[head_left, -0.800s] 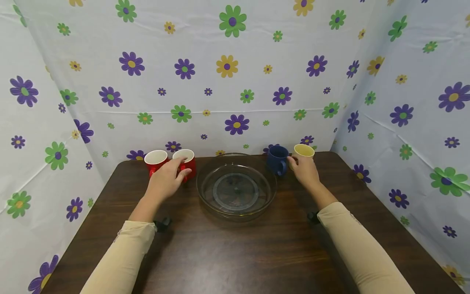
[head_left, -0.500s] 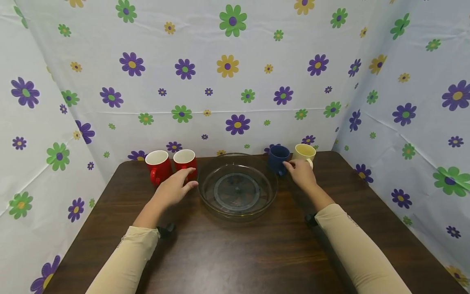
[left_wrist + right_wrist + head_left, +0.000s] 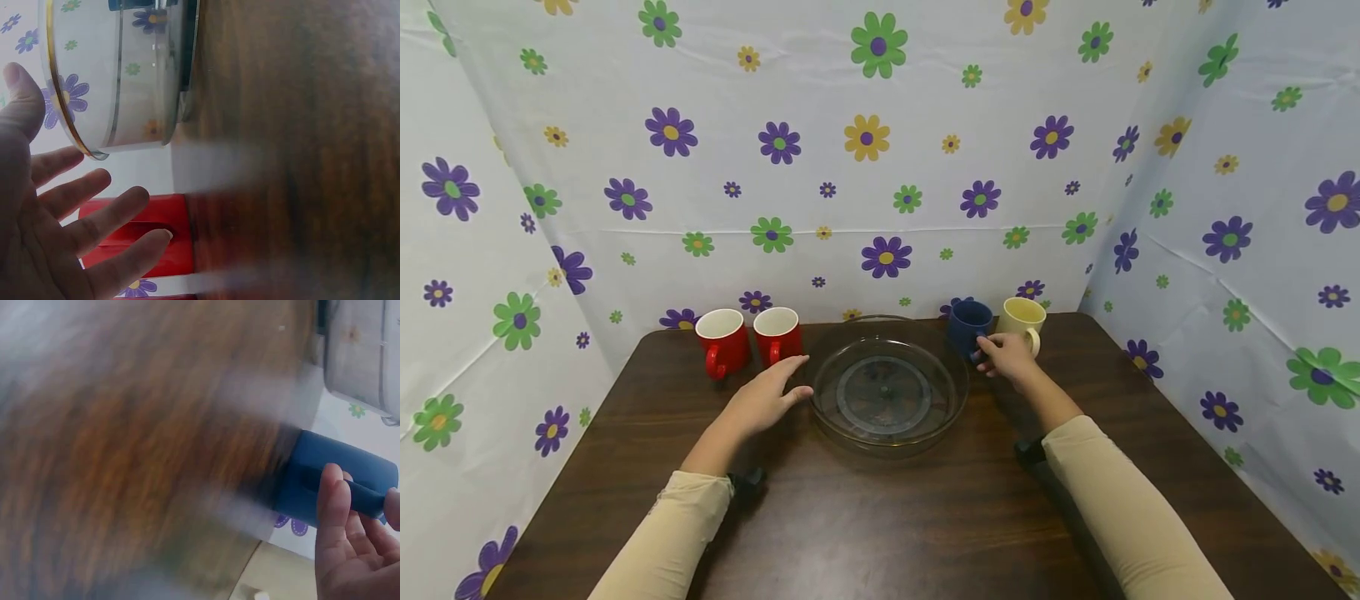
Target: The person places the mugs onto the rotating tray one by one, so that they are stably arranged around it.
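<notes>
My left hand (image 3: 762, 402) is open with spread fingers, just off the left rim of a round clear glass dish (image 3: 886, 440). Behind it stand two red mugs with white insides, the outer mug (image 3: 735, 346) and the inner mug (image 3: 784, 340), both upright with handles facing me. My right hand (image 3: 1011, 358) holds the handle of a blue mug (image 3: 340, 459), which stands upright at the dish's right side. In the right wrist view the fingers are curled at the handle, the thumb opposite. A yellow mug (image 3: 1022, 314) is just behind the right hand, partly hidden by it.
Everything stands on a dark brown wooden table (image 3: 895, 533). A white flowered cloth (image 3: 820, 183) hangs behind the table's far edge and along its sides. The glass dish sits between the red mugs and the blue one.
My left hand has left the inner red mug and moved right and nearer, to the dish's left side. My right hand has shifted left from beside the yellow mug onto the blue mug's handle.
</notes>
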### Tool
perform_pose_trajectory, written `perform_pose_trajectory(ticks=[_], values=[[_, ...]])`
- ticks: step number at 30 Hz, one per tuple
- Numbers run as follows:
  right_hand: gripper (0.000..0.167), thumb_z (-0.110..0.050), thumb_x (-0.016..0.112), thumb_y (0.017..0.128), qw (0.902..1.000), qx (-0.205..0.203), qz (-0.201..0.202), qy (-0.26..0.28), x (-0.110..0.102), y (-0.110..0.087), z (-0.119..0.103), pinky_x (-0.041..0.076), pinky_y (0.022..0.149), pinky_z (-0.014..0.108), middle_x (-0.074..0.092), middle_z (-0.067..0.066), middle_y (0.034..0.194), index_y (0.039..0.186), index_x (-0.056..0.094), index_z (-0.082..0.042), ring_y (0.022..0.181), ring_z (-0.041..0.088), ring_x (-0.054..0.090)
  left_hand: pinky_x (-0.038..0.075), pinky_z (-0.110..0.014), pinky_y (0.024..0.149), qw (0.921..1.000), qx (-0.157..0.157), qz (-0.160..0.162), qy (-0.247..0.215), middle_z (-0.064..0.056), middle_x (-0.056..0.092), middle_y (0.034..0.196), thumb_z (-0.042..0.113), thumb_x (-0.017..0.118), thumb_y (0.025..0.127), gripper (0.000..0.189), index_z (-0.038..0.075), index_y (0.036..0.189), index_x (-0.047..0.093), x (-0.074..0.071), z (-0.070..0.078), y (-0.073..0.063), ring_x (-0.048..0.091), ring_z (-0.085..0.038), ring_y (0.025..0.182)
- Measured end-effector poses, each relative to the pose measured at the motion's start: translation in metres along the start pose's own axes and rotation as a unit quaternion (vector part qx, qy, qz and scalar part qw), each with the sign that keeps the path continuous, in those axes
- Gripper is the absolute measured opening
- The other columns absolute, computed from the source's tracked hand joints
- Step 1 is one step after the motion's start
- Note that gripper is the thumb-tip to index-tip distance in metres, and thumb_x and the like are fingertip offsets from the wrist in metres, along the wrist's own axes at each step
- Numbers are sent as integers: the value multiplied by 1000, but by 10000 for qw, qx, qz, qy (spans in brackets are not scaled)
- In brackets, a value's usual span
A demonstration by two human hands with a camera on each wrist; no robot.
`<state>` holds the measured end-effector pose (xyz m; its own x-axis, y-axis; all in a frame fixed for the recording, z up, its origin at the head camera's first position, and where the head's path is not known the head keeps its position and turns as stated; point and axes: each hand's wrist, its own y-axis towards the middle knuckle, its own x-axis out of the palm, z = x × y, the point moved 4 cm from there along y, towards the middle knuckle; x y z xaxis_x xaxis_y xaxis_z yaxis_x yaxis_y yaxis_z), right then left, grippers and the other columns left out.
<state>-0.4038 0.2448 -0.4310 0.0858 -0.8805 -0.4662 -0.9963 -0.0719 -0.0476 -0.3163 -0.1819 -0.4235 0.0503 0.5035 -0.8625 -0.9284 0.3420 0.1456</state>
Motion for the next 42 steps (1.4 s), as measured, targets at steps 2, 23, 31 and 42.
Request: perform_pose_trajectory(ticks=[2,23,31,42], values=[[41,-26,48,109,9984,284,-192,459,1,0,1,61,68,30,69,23,110,125,57,11,79,19,72,32,-62,114,10000,14,-8,-36,-22,42,156,37,66,97,70,4,154,40,1,0,-1,40,-42,143],[34,-18,46,109,9875,814,177,1335,2,-3,1,59,72,23,70,14,95,115,56,14,70,10,65,30,-61,116,9994,281,-28,-208,-25,42,155,30,69,96,72,-1,154,38,5,1,0,38,-44,144],[34,-15,47,109,9889,574,299,1339,1,-1,-2,58,67,20,72,15,95,113,57,17,67,8,64,30,-60,116,9995,269,-42,-156,-24,42,155,32,70,96,73,-1,153,39,5,0,1,38,-43,144],[34,-17,47,109,9916,443,397,1146,-8,-5,-14,60,72,23,71,16,96,112,58,15,69,9,65,32,-61,115,9995,293,-146,13,-25,46,152,32,74,93,74,-2,151,43,-2,2,2,42,-43,141]])
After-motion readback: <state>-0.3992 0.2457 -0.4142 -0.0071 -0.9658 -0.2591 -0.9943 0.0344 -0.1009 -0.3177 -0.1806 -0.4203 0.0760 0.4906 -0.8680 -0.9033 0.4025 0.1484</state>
